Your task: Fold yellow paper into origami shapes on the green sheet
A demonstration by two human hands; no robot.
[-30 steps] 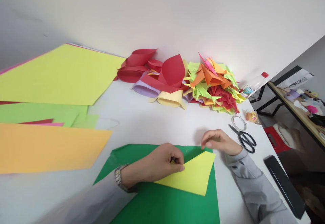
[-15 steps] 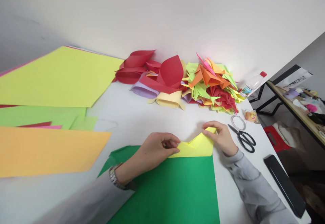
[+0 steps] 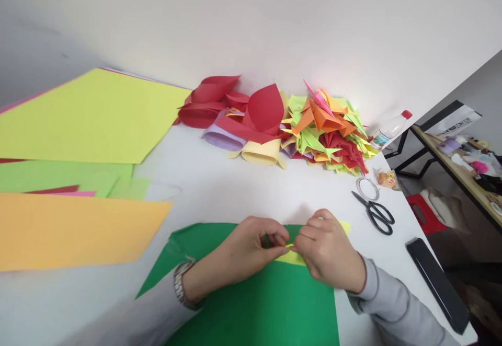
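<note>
Two hands, the left hand (image 3: 251,244) and the right hand (image 3: 328,249), are pinching the yellow paper (image 3: 293,258) above the green sheet (image 3: 274,304); a fold is seemingly being shaped, probably calling next for even creasing.

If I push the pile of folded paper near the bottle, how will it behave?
Likely light: the pile looks like thin paper only. Could slump, since it's heaped at odd angles. Probably bends easily too, with many folds jutting out.
</note>
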